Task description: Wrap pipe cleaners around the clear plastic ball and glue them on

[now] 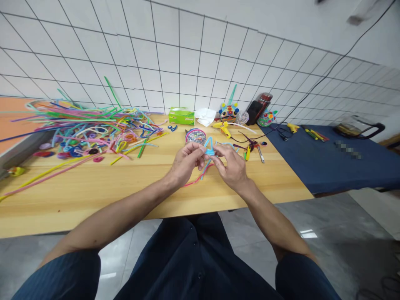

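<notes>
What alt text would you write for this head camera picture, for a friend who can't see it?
A person's left hand and right hand hold a small light-blue triangular piece over a wooden table. A large tangle of colorful craft stems lies to the left; beyond the hands are a green box and a yellow glue gun.
</notes>
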`<move>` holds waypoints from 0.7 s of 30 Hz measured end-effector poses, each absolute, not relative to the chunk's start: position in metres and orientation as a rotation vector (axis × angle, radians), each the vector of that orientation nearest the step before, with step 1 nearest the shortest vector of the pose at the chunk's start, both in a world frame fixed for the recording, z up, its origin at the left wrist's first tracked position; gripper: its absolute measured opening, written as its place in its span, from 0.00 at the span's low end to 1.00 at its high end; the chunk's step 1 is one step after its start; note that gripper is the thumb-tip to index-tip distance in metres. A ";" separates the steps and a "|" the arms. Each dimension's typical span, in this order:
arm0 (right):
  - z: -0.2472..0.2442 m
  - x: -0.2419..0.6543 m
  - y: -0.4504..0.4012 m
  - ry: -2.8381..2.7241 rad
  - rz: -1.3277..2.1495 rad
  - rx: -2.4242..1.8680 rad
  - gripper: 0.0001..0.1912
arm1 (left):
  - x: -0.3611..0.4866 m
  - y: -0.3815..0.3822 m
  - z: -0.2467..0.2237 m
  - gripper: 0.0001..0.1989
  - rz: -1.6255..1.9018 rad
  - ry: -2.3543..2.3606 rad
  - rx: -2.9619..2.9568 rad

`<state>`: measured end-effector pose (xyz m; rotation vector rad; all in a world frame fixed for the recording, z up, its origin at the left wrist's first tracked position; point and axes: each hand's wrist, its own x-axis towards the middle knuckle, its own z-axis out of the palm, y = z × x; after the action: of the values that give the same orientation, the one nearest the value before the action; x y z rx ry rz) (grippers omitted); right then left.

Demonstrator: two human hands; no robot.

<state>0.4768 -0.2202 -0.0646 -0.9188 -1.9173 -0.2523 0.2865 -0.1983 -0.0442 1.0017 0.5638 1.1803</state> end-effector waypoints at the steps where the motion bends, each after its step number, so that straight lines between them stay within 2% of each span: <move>1: -0.066 0.479 -0.217 -1.944 -0.268 -0.915 0.14 | 0.289 -0.197 -0.044 0.23 1.167 0.578 0.991; 21: -0.084 0.543 -0.178 -1.955 -0.113 -0.943 0.12 | 0.353 -0.169 -0.049 0.15 1.011 0.718 0.762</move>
<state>0.5428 -0.1780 -0.0837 -0.9430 -1.9551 -0.1130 0.3528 -0.1691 -0.0490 0.7624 0.7175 1.0112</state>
